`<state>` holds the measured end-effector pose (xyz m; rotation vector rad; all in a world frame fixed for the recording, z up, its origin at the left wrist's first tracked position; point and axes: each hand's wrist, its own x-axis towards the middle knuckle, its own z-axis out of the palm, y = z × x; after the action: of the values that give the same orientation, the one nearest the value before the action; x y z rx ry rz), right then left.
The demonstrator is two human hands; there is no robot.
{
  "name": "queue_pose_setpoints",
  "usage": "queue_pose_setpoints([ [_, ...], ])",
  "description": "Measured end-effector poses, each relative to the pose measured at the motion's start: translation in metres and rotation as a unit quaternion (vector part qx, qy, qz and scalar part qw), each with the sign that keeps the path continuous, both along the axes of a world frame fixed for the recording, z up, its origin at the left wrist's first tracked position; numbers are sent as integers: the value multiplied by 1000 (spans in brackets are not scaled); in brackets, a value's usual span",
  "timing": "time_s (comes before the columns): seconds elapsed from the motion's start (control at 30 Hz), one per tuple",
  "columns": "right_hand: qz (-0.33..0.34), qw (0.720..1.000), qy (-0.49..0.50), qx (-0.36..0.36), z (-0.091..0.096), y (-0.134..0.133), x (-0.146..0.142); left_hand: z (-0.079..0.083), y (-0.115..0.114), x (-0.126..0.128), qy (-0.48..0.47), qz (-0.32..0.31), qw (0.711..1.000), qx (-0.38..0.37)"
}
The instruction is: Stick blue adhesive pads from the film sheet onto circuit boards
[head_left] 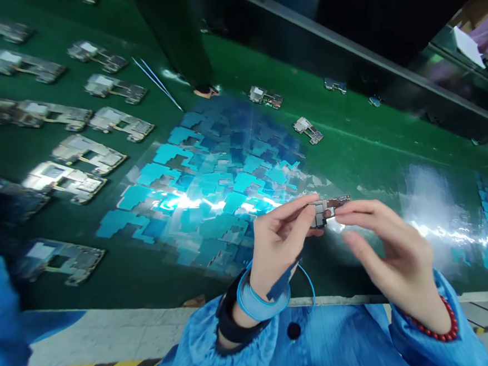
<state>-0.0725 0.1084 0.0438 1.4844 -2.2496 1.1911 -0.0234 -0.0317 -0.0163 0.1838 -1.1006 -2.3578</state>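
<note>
Between the thumb and fingers of my left hand [278, 237] is a small circuit board [320, 215], raised over the near part of the green mat. My right hand [392, 245] is at the board's right end. Its fingertips reach the edge there, though I cannot tell whether they press on it; the thumb stays apart below. To the left of my hands, a clear sheet carries many blue-green film pieces [210, 182] cut in board-like outlines. A blue strap [263, 301] with a cord circles my left wrist, and red beads [442, 331] circle my right.
Several circuit boards [76, 178] lie in rows on the green mat [361, 135] at left. Two more boards [307, 130] lie beyond the film. Tweezers [157, 84] rest near its upper corner. A blue sleeve [1, 322] of another person shows at far left. A dark ledge [321, 38] runs along the back.
</note>
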Motion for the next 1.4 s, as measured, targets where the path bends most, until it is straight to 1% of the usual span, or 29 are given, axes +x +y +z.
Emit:
queue_pose_setpoints([
  [0.07, 4, 1000, 19, 16, -6, -1, 7, 3, -2, 0, -3, -16, 999, 29],
  [0.13, 4, 1000, 11, 8, -13, -6, 11, 5, -3, -1, -10, -15, 999, 47],
  [0.27, 36, 997, -67, -28, -20, -23, 10, 4, -5, -2, -13, 17, 1000, 20],
  [0.33, 46, 992, -111, -34, -20, -28, 9, 3, -5, -3, -18, 20, 1000, 11],
  [0.4, 49, 989, -139, -28, -17, -26, 9, 1, -5, -3, -28, 20, 999, 16],
  [0.47, 47, 990, -129, -26, -13, -19, 12, 0, -4, -4, -32, 22, 999, 21],
  [0.5, 43, 993, -109, -29, -11, -13, 13, 0, -4, -4, -31, 23, 999, 24],
  [0.57, 12, 997, -58, -43, -8, -1, 12, -1, -3, -4, -34, 23, 999, 24],
  [0.67, -85, 994, -5, -76, -6, 13, -2, -1, -3, -2, -43, 10, 999, 20],
  [0.73, -129, 986, -23, -100, -8, 17, -16, -1, -3, 1, -33, -10, 999, 25],
  [0.77, -132, 984, -49, -109, -10, 17, -23, 0, -3, 2, -25, -23, 999, 28],
  [0.9, -97, 974, -168, -119, -17, 12, -40, 4, -5, 6, -9, -60, 998, 31],
  [1.0, -81, 966, -208, -127, -20, 10, -42, 6, -5, 7, -7, -77, 996, 36],
  [1.07, -70, 961, -233, -132, -21, 10, -42, 7, -4, 8, 3, -87, 996, 27],
  [1.13, -55, 957, -252, -131, -20, 11, -42, 6, -2, 9, 9, -77, 997, 5],
  [1.23, -40, 956, -265, -122, -18, 12, -42, 8, -1, 11, -11, -54, 998, -21],
  [1.4, -43, 958, -261, -108, -16, 14, -40, 15, -3, 13, -20, -50, 998, -22],
])
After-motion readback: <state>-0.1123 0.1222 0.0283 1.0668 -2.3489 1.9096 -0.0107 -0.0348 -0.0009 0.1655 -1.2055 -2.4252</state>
